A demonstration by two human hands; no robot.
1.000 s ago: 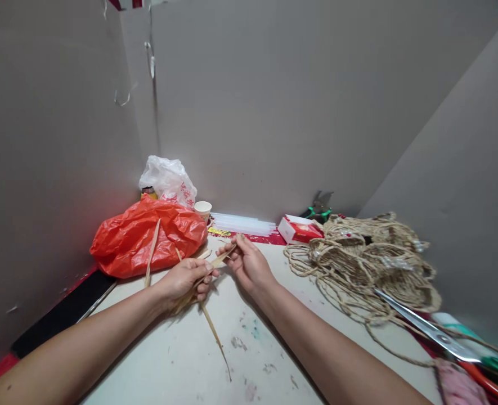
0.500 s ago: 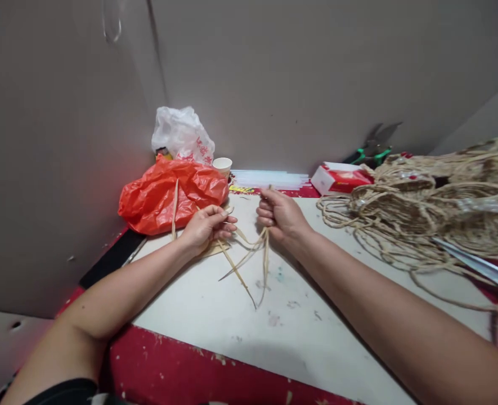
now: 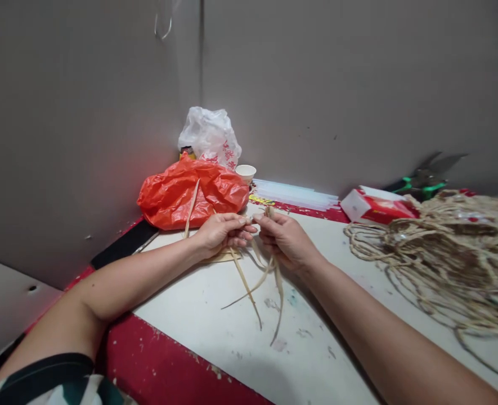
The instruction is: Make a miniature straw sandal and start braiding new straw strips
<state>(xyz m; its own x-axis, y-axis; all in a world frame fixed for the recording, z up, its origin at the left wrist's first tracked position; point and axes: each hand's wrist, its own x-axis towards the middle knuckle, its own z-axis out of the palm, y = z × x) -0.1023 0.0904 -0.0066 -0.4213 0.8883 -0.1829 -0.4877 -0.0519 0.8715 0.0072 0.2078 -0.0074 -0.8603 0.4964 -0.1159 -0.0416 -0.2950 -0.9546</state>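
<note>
Pale straw-like strips hang below my hands, their loose ends trailing over the white board. My left hand pinches the strips between thumb and forefinger, its other fingers loosely curled. Right beside it, with fingertips almost meeting, my right hand is closed around the strips, and a short bit pokes out above its fist. What lies exactly between the fingertips is too small to make out. One more strip stands up behind my left hand, against the red plastic bag.
A white plastic bag and a paper cup stand at the back. Clear plastic sticks lie along the wall. To the right are a red-and-white box, green-handled cutters and a heap of beige cord.
My right hand has come in to meet my left, fingertips to fingertips. The view has turned left, so things appear further right.
</note>
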